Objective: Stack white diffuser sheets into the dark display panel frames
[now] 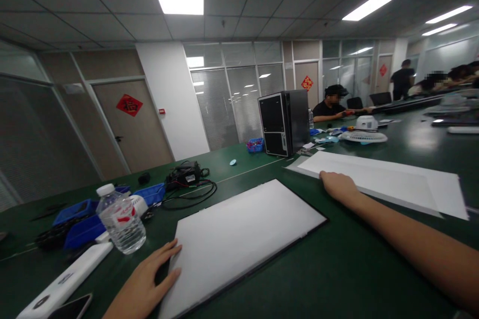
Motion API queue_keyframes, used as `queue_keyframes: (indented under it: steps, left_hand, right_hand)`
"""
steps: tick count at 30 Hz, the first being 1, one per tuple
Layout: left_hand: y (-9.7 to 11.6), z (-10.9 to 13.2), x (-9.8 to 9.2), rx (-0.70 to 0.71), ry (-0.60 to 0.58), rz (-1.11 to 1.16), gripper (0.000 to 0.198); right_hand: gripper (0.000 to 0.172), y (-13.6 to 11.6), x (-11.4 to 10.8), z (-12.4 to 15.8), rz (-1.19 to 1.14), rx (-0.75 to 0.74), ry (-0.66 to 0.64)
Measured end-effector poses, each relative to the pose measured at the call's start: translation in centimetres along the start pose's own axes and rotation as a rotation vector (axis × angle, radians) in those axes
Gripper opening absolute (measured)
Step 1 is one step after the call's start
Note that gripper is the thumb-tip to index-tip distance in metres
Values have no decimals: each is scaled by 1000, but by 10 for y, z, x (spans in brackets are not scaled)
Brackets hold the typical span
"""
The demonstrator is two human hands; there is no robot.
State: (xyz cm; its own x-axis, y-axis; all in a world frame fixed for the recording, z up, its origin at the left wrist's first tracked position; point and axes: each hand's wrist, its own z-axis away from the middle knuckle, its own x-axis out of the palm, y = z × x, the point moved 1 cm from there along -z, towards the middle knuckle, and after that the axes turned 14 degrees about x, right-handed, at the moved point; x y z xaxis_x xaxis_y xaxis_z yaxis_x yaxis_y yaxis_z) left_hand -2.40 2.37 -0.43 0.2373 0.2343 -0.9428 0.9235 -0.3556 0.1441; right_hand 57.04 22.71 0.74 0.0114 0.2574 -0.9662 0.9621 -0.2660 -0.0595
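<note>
A flat white rectangular panel (243,234) with a thin black frame lies on the green table in front of me; it resembles a screen's backlight panel. My left hand (149,274) rests at its left edge, thumb and fingers apart, fingertips touching the white surface. To the right, several thin white sheets (389,174), some translucent, lie overlapping. My right hand (339,188) reaches to their near left edge with its fingers curled and pinched on a sheet; the fingertips are partly hidden.
Left of the panel stand a water bottle (121,222), a long white device (67,281), a phone (73,307) and blue trays (80,229). Beyond it are a black power adapter (185,174) with cables and a computer tower (282,122). A person (329,104) sits across the table.
</note>
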Motion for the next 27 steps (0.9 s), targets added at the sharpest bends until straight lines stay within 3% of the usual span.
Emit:
queue_keyframes:
  steps: [8, 12, 15, 17, 19, 24, 27]
  left_hand:
    - [-2, 0, 1, -3, -4, 15, 53]
    - [-1, -2, 0, 4, 9, 21, 52]
    - [-1, -3, 2, -6, -4, 15, 54]
    - [-2, -4, 4, -9, -17, 11, 55]
    - [-3, -5, 5, -8, -26, 10, 56]
    - [-3, -6, 5, -6, -23, 7, 55]
    - [-1, -5, 3, -9, -10, -1, 53]
  right_hand:
    - [34, -56, -28, 52, -70, -382, 76]
    - [28, -79, -38, 88, -107, -688, 18]
    - [32, -92, -46, 113, -202, -951, -62]
    - [37, -96, -50, 119, -300, -1052, -118]
    - [41, -95, -49, 113, -358, -1001, -114]
    - [46, -72, -32, 71, -245, -568, 24]
    - [45, -62, -24, 60, -230, -514, 7]
